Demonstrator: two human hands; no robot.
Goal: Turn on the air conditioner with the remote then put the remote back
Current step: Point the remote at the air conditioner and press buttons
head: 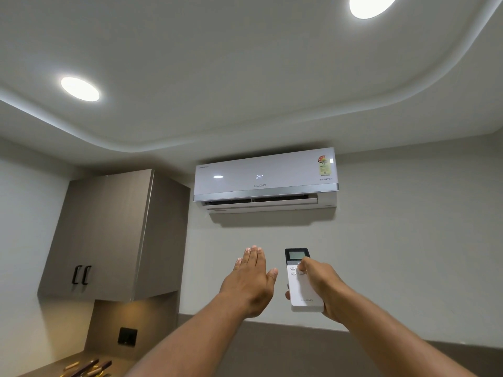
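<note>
A white wall-mounted air conditioner (265, 179) hangs high on the wall ahead. Its front display reads 24 and its lower flap stands slightly open. My right hand (322, 288) is raised below it, shut on a white remote (302, 284) with a dark screen at the top. The thumb rests on a button just under that screen. My left hand (251, 281) is held up flat beside the remote, fingers together and extended, holding nothing and apart from the remote.
A brown wall cabinet (114, 235) with two black handles hangs at the left. Below it a counter corner holds several wooden utensils (87, 367), and a black socket (127, 336) sits on the backsplash. Two round ceiling lights (79, 88) are lit.
</note>
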